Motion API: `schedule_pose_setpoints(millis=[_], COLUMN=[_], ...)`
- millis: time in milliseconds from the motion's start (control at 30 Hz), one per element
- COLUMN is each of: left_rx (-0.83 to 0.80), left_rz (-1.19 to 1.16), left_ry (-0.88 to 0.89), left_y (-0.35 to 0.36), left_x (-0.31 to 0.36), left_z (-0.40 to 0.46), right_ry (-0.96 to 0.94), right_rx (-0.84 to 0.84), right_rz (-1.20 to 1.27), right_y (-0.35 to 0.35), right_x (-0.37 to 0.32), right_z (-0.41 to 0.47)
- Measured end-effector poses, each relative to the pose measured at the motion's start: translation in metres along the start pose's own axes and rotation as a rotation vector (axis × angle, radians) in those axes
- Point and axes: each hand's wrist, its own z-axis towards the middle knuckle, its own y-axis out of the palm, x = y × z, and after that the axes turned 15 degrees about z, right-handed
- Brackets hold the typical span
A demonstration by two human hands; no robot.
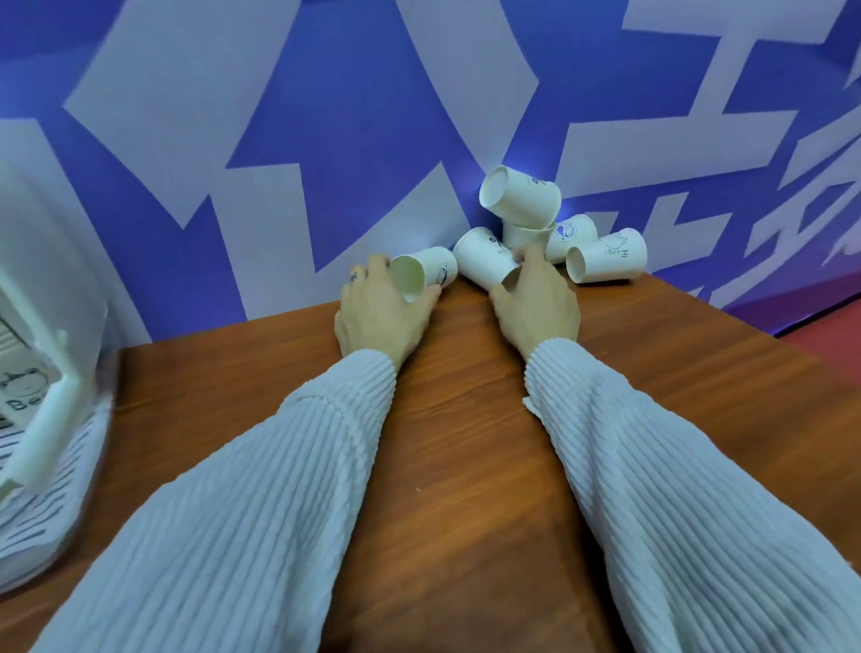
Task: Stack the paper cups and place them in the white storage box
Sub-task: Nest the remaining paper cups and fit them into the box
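Since the left hand [383,314] gripped one tipped paper cup [423,279] and the right hand [537,300] curled round another [488,262], both well right of the white storage box [31,316], nesting them rim-to-base looked smartest.

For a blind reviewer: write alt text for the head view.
Two hands reach across a wooden table: the left hand grips a paper cup lying on its side, the right hand grips a second cup beside a small cup pile against a blue-and-white wall. A white storage box holding stacked cups stands at left.
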Motion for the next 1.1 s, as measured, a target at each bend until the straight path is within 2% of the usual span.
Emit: schedule_pose_setpoints(millis=[133, 233, 300, 433, 533, 767, 933, 1100], left_rx=[-0.006, -0.02, -0.015, -0.014, -0.007, 0.047, 0.079, 0.294], left_rz=[-0.173, -0.245, -0.294, -0.351, -0.337, -0.138, -0.089, -0.037], left_ry=[-0.032, -0.01, -0.024, -0.054, -0.025, 0.147, 0.197, 0.199], left_y=[-0.015, -0.031, -0.042, -0.069, -0.097, -0.179, -0.236, -0.303], left_x=[-0.002, -0.003, -0.006, -0.016, -0.023, -0.052, -0.084, -0.145], left_z=[-0.015, -0.034, -0.048, -0.082, -0.105, -0.146, -0.167, -0.177], right_ry=[0.039, 0.06, 0.07, 0.081, 0.113, 0.028, -0.024, -0.2], right_rx=[-0.042, -0.106, -0.1, -0.114, -0.174, -0.348, -0.3, -0.34], right_rz=[0.135, 0.252, 0.263, 0.469, 0.559, 0.789, 0.812, 0.857], right_y=[-0.011, -0.019, -0.029, -0.051, -0.054, -0.061, -0.061, -0.041], right_x=[-0.016, -0.027, -0.034, -0.05, -0.063, -0.101, -0.152, -0.222], right_z=[-0.023, -0.048, -0.067, -0.103, -0.133, -0.2, -0.224, -0.251])
